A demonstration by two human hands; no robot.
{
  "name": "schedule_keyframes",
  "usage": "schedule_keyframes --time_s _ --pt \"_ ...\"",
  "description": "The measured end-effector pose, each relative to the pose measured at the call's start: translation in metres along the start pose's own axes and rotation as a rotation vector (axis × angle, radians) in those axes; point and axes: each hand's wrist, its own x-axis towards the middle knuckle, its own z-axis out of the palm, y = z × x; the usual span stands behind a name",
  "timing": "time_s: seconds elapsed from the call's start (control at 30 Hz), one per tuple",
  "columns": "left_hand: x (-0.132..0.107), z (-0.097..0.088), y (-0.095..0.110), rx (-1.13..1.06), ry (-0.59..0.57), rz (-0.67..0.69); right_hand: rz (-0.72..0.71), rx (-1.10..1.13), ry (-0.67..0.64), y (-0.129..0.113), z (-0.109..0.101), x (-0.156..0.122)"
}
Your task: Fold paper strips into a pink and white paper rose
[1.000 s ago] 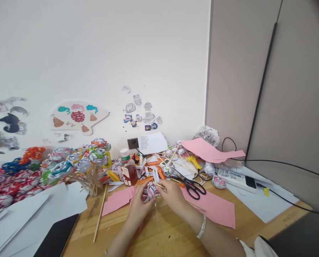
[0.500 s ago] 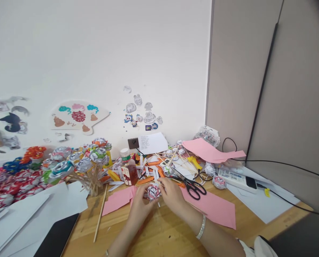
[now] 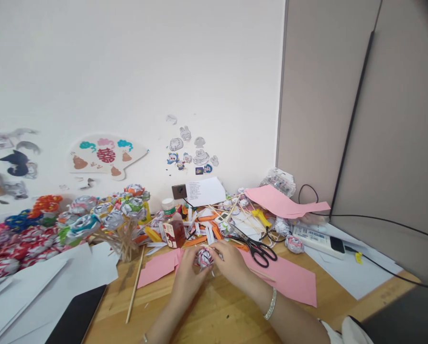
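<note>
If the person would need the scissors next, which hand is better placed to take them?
Probably the right hand: the scissors lie close beside it, on its outer side. The left hand is farther away, curled around the paper ball.

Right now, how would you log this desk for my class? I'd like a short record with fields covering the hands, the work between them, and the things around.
left hand: the left hand holds a white-and-pink paper ball
right hand: the right hand is at the ball's right side; exact grip unclear
scissors: black-handled scissors, beyond the right hand
pink paper: left sheets and right sheet, either side of the hands
stick: wooden stick, lying left of the left sheets
bottle: white-capped bottle, upright
</note>
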Motion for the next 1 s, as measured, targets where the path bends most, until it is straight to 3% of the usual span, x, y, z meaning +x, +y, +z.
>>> schedule_keyframes --time_s 0.33,1.0 --pt "-0.004 -0.003 0.010 0.090 -0.063 0.081 0.080 -0.031 0.023 0.000 0.000 0.003" --pt "-0.003 -0.004 0.010 0.101 0.006 0.083 0.028 -0.009 0.019 0.005 -0.002 0.006"
